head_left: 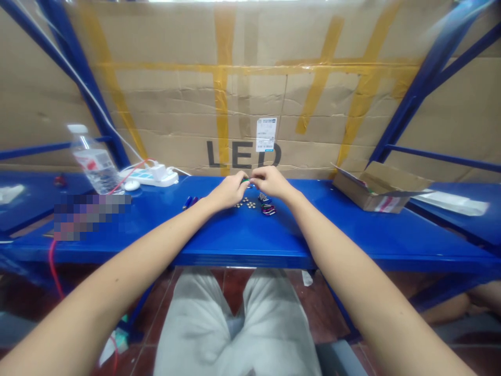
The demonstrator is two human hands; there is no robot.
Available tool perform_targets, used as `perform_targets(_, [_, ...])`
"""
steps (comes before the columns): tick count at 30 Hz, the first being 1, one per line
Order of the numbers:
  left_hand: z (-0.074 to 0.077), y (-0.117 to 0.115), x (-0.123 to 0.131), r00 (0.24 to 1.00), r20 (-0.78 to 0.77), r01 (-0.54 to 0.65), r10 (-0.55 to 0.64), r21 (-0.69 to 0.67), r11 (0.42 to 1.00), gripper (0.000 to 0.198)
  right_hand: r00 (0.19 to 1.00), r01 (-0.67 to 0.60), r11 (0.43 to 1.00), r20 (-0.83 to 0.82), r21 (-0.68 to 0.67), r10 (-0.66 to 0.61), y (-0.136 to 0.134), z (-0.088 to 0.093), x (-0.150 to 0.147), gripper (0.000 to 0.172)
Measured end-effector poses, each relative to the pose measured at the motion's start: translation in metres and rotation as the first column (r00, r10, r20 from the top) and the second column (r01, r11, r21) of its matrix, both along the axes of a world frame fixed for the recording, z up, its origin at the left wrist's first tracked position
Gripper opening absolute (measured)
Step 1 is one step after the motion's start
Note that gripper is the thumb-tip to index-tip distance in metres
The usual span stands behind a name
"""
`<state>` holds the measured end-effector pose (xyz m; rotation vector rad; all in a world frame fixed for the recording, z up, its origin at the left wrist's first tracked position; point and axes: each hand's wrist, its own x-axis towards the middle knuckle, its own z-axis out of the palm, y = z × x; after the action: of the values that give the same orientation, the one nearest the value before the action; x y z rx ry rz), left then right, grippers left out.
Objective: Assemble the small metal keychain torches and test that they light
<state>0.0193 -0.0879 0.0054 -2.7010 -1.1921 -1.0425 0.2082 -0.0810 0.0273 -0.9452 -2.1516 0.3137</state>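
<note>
Over the far middle of the blue table, my left hand is closed, its fingertips pinching a small green piece that is mostly hidden. Close against it, my right hand also pinches at the fingertips; what it holds is too small to make out. Below the hands lie several small round metal pieces. Beside them, under my right hand, is a little pile of coloured carabiners, purple among them. Left of my left wrist lie some short blue and purple cylinders.
On the blue table stand a water bottle and a white power strip at left. An open cardboard box sits at right. Behind rises a large taped carton, between blue metal posts.
</note>
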Motion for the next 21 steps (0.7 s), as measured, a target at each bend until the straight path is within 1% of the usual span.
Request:
perform_targets(1, [0.0004, -0.0003, 0.0008, 1.000, -0.017, -0.015, 0.015, -0.010, 1.000, 0.022, 0.999, 0.006, 0.999, 0.032, 0.050, -0.007, 0.0010, -0.0009, 0.0004, 0.016])
perform_targets(3, [0.0011, -0.0015, 0.0017, 0.997, -0.076, -0.035, 0.035, 0.004, 0.999, 0.024, 0.997, -0.002, 0.997, 0.071, 0.081, -0.004, 0.0018, -0.0019, 0.0017, 0.016])
perform_targets(9, [-0.0008, -0.0058, -0.0008, 0.981, -0.184, -0.034, 0.062, 0.155, 0.987, 0.024, 0.996, -0.025, 0.999, 0.090, 0.037, 0.021, -0.0013, -0.0014, 0.0015, 0.017])
perform_targets(12, [-0.0035, -0.0050, -0.0023, 0.969, -0.231, -0.035, 0.085, 0.209, 0.977, 0.025, 0.999, -0.032, 0.999, 0.038, -0.034, 0.034, 0.0000, -0.0028, 0.0001, 0.014])
perform_targets(16, [-0.0066, -0.0027, -0.0036, 0.960, -0.261, -0.026, 0.099, 0.267, 0.963, 0.027, 0.996, -0.073, 0.979, -0.071, -0.190, 0.061, 0.0032, -0.0058, -0.0008, 0.012])
perform_targets(19, [-0.0075, -0.0023, -0.0042, 0.958, -0.272, -0.016, 0.094, 0.275, 0.961, 0.027, 0.991, -0.088, 0.950, -0.119, -0.300, 0.054, 0.0022, -0.0064, -0.0017, 0.013])
perform_targets(21, [-0.0067, -0.0024, -0.0037, 0.958, -0.271, -0.018, 0.088, 0.250, 0.968, 0.025, 0.992, -0.077, 0.929, -0.120, -0.362, 0.036, -0.0001, -0.0046, -0.0017, 0.014])
